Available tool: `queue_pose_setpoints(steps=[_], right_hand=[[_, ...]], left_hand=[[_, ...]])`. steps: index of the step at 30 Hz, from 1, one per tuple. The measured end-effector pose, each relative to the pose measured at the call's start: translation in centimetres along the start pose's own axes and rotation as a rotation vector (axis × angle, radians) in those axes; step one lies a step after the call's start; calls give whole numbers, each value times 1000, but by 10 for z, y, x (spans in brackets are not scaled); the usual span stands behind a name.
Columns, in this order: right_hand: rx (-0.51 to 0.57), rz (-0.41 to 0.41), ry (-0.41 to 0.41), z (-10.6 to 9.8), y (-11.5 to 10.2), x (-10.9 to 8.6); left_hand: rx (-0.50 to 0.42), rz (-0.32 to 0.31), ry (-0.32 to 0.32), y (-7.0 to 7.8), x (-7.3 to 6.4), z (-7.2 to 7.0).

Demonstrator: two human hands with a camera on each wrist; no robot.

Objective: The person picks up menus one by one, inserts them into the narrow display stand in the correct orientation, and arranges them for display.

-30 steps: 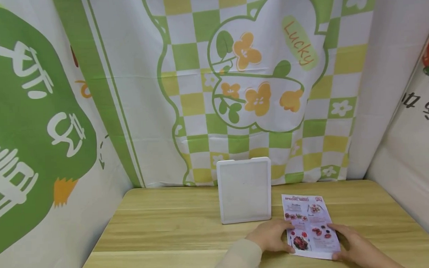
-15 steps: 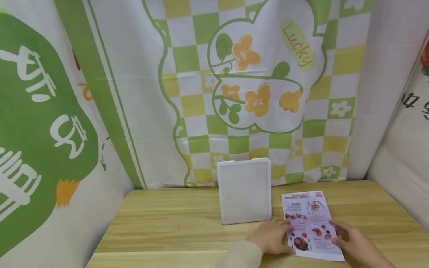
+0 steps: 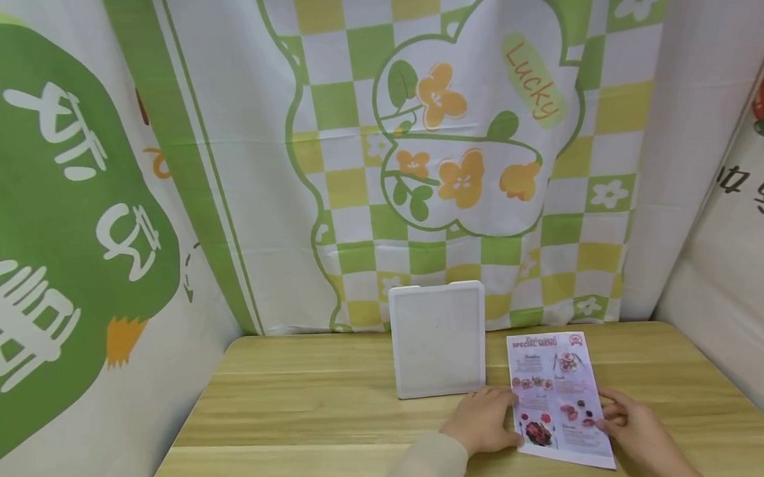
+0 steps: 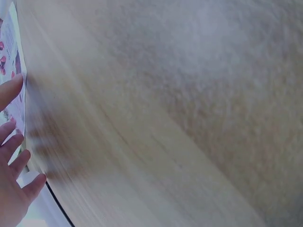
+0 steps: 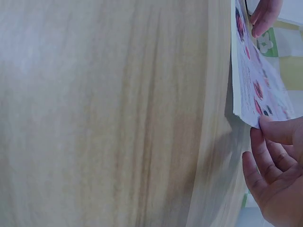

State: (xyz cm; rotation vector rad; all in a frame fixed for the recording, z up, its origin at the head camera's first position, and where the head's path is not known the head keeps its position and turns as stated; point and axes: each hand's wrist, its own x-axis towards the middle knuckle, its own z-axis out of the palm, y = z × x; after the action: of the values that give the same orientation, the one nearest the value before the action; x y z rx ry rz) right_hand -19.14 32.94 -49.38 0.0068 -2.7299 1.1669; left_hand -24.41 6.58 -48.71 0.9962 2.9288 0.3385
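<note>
A printed menu sheet (image 3: 555, 401), headed "Special Menu" with food pictures, lies at the right of the wooden table. At its left edge is my left hand (image 3: 484, 421), thumb and fingers spread and touching the border. In the left wrist view the fingers of this left hand (image 4: 14, 179) look fairly straight beside the menu (image 4: 13, 56). My right hand (image 3: 638, 429) pinches the right edge of the paper between thumb and index finger. The right wrist view shows that right hand (image 5: 279, 165) holding the menu's edge (image 5: 251, 80), which is slightly raised off the table.
A white upright board with a raised rim (image 3: 439, 340) stands behind my left hand, left of the menu. The wooden table (image 3: 287, 403) ends at a patterned cloth backdrop (image 3: 344, 226). Cloth walls close off the left and right sides.
The right hand has shifted from resting along the lower right edge to pinching it. The menu's top has moved slightly up and right; the left hand stays almost in place.
</note>
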Motion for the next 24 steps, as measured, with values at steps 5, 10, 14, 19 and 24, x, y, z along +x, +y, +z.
queue_pose_setpoints(steps=[5, 10, 14, 19, 24], right_hand=[[10, 45, -2, -4, 0, 0], [36, 126, -38, -9, -1, -1], [57, 162, -50, -14, -5, -3], [64, 197, -66, -19, -8, -4], [75, 196, -45, -20, -11, -8]], left_hand=[[-99, -39, 44, 3, 1, -2], [-271, -97, 102, 5, 1, -4], [-397, -161, 124, 7, 1, -1], [-564, -216, 139, 12, 2, -2], [-702, -262, 221, 18, 2, -3]])
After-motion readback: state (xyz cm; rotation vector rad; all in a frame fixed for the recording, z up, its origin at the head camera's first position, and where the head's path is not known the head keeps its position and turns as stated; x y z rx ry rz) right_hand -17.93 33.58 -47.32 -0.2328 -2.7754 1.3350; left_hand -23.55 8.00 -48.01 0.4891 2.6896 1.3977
